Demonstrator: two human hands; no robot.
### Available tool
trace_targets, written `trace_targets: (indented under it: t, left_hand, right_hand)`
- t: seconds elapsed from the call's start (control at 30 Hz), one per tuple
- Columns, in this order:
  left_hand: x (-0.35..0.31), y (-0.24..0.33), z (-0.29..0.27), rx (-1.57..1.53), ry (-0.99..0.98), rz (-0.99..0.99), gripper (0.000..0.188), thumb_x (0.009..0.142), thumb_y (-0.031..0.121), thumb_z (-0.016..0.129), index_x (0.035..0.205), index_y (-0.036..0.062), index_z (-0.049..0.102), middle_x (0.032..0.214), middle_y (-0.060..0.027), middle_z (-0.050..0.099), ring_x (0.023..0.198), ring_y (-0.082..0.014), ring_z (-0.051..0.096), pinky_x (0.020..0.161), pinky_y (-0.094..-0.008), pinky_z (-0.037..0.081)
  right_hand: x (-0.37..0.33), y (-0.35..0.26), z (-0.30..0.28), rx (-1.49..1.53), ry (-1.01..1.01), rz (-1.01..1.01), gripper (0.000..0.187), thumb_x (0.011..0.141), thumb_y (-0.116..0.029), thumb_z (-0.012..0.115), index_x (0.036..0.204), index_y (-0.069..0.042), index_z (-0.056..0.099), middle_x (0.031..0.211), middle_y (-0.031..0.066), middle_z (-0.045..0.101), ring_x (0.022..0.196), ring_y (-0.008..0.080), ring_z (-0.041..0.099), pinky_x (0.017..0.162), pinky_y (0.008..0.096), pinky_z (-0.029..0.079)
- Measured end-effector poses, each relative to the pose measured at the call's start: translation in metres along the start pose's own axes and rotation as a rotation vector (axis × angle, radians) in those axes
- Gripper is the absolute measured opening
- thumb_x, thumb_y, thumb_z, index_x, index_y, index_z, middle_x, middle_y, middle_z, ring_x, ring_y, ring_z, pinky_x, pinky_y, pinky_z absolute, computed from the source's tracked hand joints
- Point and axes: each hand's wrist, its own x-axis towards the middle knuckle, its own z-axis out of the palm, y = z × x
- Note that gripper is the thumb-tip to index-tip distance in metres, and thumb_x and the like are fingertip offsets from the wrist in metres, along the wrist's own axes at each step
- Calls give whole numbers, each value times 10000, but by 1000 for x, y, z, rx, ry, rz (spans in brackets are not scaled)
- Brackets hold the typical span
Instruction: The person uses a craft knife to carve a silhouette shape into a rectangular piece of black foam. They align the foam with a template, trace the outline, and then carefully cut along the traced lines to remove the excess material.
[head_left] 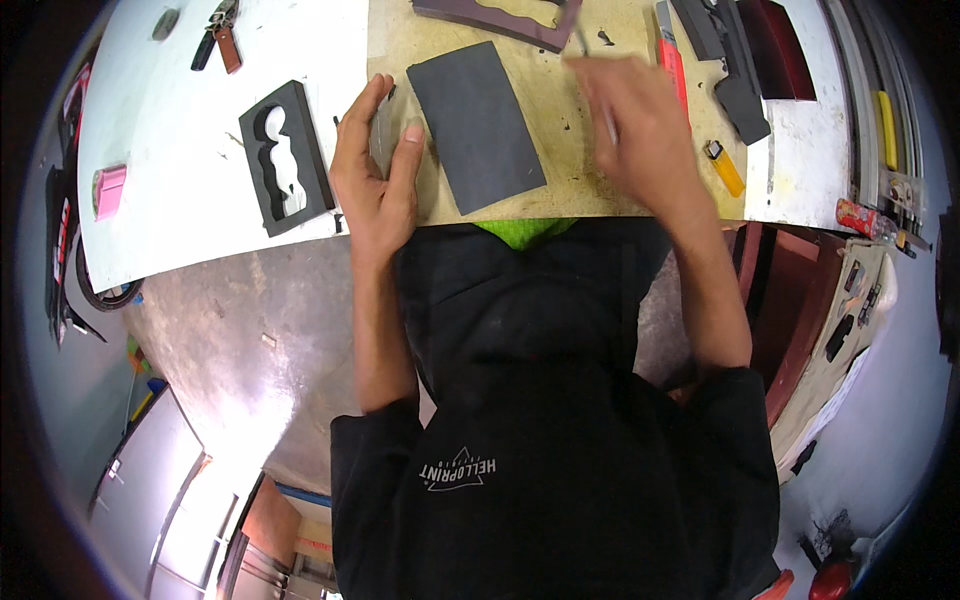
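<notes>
A dark grey rectangular foam sheet [476,128] lies slightly tilted on the yellowish cutting board [560,190] in front of me. My left hand [378,180] rests on its edge just left of the sheet, fingers stretched and thumb apart. Between thumb and fingers a faint clear edge shows, too indistinct to name. My right hand [640,130] is right of the sheet, raised and partly blurred. Its fingers are closed round a thin pen-like tool [611,124], mostly hidden by the hand. Beyond the sheet lies a dark maroon frame [500,22] with a wavy cut-out.
Left on the white table is a black foam block [262,190] with a shaped cut-out, with a pink item [110,192] and keys [222,40] farther off. On the right are a red cutter knife [672,60], a yellow lighter [724,170], dark foam offcuts [738,90] and a dark red sheet [775,50].
</notes>
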Motion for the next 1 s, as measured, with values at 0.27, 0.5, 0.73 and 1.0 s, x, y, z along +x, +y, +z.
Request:
trace_targets:
  t: [0.27,0.5,0.73,1.0]
  left_hand:
    - [-41,30,3,355,77,-54,295,904,59,734,1171,-56,686,1094,-173,710,1010,-282,667,951,-389,503]
    - [-56,65,19,174,54,-60,334,935,-28,663,1265,-77,662,1235,-217,665,1163,-291,653,1001,-380,514]
    - [-33,141,12,-245,173,193,365,956,-76,621,1321,-82,621,1370,-245,571,983,-181,701,763,-227,561]
    - [-32,212,-3,-305,170,423,396,922,-93,660,1316,-87,621,1325,-262,601,904,-144,682,723,-220,543]
  right_hand:
    - [-49,-43,4,134,62,231,410,864,-12,663,1273,-18,646,1008,132,688,907,309,594,816,423,415]
    - [-55,-74,22,531,248,357,317,870,40,683,1186,59,667,1050,204,715,933,294,668,814,366,509]
    - [-24,-79,-52,913,545,132,312,894,105,666,1205,97,650,1147,235,716,1008,274,695,825,321,549]
    - [-10,-98,-116,1027,700,-48,319,892,129,651,1209,105,644,1161,250,708,1036,273,686,825,320,542]
